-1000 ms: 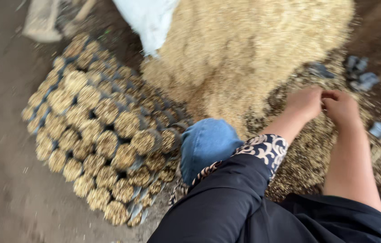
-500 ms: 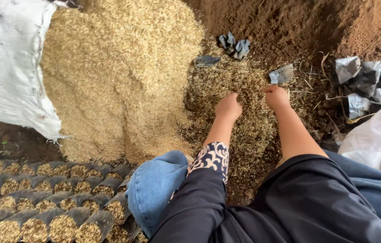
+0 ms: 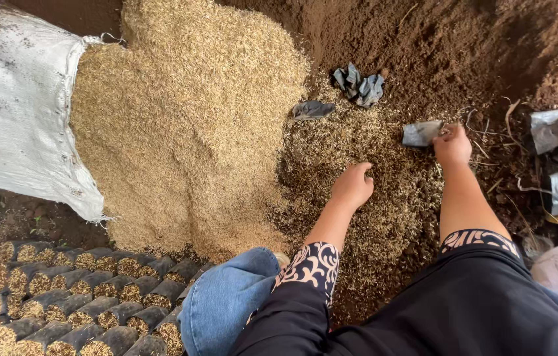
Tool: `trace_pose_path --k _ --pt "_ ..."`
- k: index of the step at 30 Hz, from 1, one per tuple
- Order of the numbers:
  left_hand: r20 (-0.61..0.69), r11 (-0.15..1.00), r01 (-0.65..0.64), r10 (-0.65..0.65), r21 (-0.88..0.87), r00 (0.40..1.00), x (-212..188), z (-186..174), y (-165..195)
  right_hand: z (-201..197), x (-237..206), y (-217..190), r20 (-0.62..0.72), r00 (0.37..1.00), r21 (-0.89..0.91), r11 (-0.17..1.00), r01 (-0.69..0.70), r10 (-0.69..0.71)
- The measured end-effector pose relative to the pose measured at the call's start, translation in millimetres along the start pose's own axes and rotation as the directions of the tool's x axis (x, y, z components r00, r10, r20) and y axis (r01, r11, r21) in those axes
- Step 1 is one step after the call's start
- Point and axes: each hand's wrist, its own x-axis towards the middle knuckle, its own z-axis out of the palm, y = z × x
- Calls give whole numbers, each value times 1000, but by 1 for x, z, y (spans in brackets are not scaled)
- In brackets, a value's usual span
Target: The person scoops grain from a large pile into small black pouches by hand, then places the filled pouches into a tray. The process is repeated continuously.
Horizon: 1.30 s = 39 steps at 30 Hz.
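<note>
The left hand [image 3: 353, 186] lies curled, fingers drawn together, palm down in the dark mix of husk and soil [image 3: 371, 198] beside the big pale rice-husk heap [image 3: 186, 125]. The right hand [image 3: 452, 146] pinches the edge of a small flat grey plastic bag [image 3: 421, 133] lying on that mix near the brown soil [image 3: 437, 53]. Filled black seedling bags [image 3: 74, 296] stand packed together at lower left, below the white sack [image 3: 15, 105].

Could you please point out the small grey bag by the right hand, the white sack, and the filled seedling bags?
small grey bag [image 3: 421, 134], head view, flat middle.
white sack [image 3: 18, 112], head view, side.
filled seedling bags [image 3: 88, 306], head view, a middle bag's top.
</note>
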Motion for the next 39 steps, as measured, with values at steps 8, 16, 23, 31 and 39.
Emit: trace_pose_path --k 8,16,23,31,39 --pt "-51 967 78 -93 -241 994 15 0 -37 24 -27 -18 323 934 379 883 -278 156" --pt "-345 933 -98 -29 -345 938 6 -9 -58 47 -121 -54 710 702 487 683 -544 53" --pt "-376 888 -234 75 -396 923 -39 1 -49 57 -152 -41 689 722 552 601 -578 63" --pt "-559 879 -286 27 -382 829 -39 11 -68 35 -181 -56 517 847 361 929 -81 -127" --pt "-654 946 -313 182 -88 734 -45 7 -78 22 -200 -72 513 776 380 908 177 -366"
